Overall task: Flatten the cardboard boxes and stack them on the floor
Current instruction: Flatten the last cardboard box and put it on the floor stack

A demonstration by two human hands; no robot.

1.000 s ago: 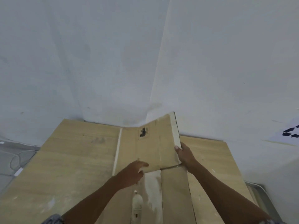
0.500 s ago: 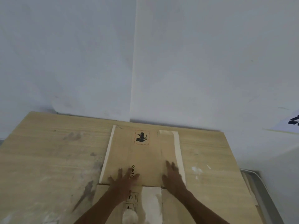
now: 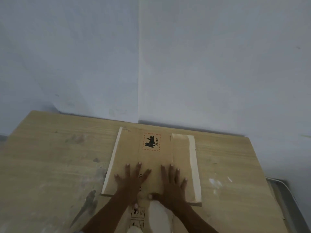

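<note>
A flattened brown cardboard box (image 3: 129, 148) lies on a large wooden board (image 3: 50, 157) in a room corner. It bears a red-bordered UN 3481 battery label (image 3: 151, 142) and strips of pale tape along its edges. My left hand (image 3: 132, 180) presses flat on the cardboard, fingers spread. My right hand (image 3: 173, 182) presses flat beside it, fingers spread, thumbs nearly meeting. Neither hand grips anything. The near part of the box (image 3: 138, 216), with handling symbols and torn white tape, runs under my forearms to the bottom edge.
Two pale walls (image 3: 218, 64) meet in a corner right behind the board. The board shows stains and white smears (image 3: 213, 182). A grey floor strip with a cable (image 3: 286, 190) runs along the board's right edge.
The raised cardboard flap held by my right hand has been folded down flat. Both hands now press on the cardboard with spread fingers, slid a little farther forward. The view has tilted down.
</note>
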